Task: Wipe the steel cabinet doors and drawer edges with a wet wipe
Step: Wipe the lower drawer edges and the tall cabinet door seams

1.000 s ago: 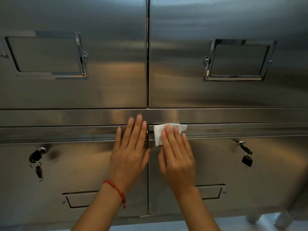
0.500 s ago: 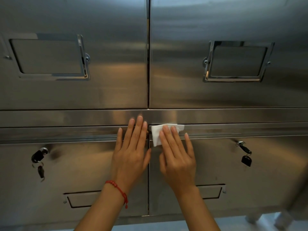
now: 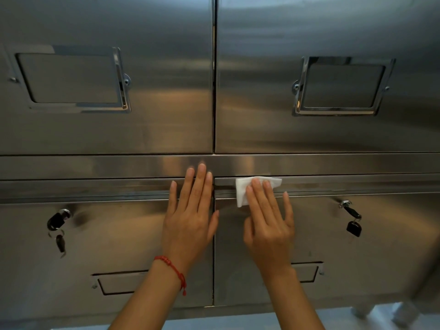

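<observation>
A steel cabinet fills the view, with two upper doors (image 3: 107,129) and two lower doors (image 3: 357,234) split by a horizontal rail (image 3: 333,163). My right hand (image 3: 269,222) lies flat, fingers spread, pressing a white wet wipe (image 3: 242,189) against the top edge of the lower right door. The wipe sticks out above and left of my fingertips. My left hand (image 3: 190,217) rests flat and empty on the lower left door beside the centre seam, fingertips reaching the rail. A red string bracelet (image 3: 173,270) circles that wrist.
Recessed square handles sit in the upper doors (image 3: 71,78) (image 3: 340,85). Keys hang from locks on the lower left (image 3: 57,222) and lower right door (image 3: 352,217). Recessed pulls (image 3: 119,282) are low on the lower doors. Pale floor (image 3: 238,322) and cabinet feet show at the bottom.
My right hand has slid the wipe a little to the right along the lower door's top edge, fingers spreading wider. The left hand has stayed in place.
</observation>
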`<state>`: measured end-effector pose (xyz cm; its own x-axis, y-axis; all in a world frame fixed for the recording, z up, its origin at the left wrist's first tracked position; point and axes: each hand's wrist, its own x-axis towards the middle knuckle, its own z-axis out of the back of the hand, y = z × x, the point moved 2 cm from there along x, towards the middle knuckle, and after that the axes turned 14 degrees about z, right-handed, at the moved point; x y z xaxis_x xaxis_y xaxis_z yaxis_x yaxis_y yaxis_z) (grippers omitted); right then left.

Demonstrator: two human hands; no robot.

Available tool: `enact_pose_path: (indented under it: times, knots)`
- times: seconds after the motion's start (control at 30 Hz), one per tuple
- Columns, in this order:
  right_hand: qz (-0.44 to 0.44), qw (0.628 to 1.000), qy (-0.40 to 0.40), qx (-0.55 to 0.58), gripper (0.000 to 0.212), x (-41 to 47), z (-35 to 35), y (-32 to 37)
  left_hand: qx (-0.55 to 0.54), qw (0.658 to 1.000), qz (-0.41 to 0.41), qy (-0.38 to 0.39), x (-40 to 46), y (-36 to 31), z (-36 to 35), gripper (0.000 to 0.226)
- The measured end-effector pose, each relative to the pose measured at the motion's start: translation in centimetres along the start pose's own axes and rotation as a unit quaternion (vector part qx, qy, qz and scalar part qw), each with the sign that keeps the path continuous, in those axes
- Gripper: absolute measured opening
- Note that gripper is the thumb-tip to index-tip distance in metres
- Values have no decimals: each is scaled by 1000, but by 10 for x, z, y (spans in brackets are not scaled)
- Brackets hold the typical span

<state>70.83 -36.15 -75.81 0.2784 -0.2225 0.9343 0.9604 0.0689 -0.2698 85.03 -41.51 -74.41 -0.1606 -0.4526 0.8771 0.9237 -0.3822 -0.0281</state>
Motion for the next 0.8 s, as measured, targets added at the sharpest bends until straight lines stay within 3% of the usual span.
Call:
enact_pose_path:
  times: [0.67, 0.8]
  knots:
    - [17, 1000, 12, 0, 45, 0, 3, -6, -8, 1000, 10, -7, 1, -7, 4, 67]
    - [-11, 1000, 5, -18, 47, -6, 7, -18, 1, 1000, 18, -2, 0, -10, 3, 71]
